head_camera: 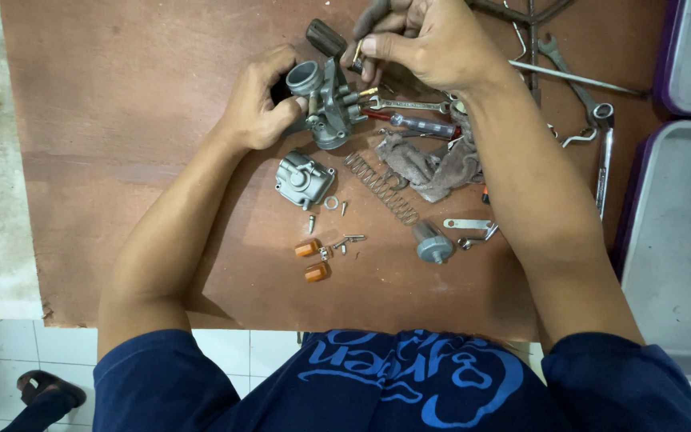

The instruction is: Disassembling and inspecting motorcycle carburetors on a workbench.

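While the carburetor body [325,100] is gripped above the board's far edge by the left hand [261,100] | right hand [425,40] fingertips pinch a small brass part [357,52] | risk: slipping, it could vanish among loose screws [344,240].

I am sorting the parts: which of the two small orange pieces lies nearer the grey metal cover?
The upper orange piece; the other orange piece lies below it, farther from the grey metal cover.
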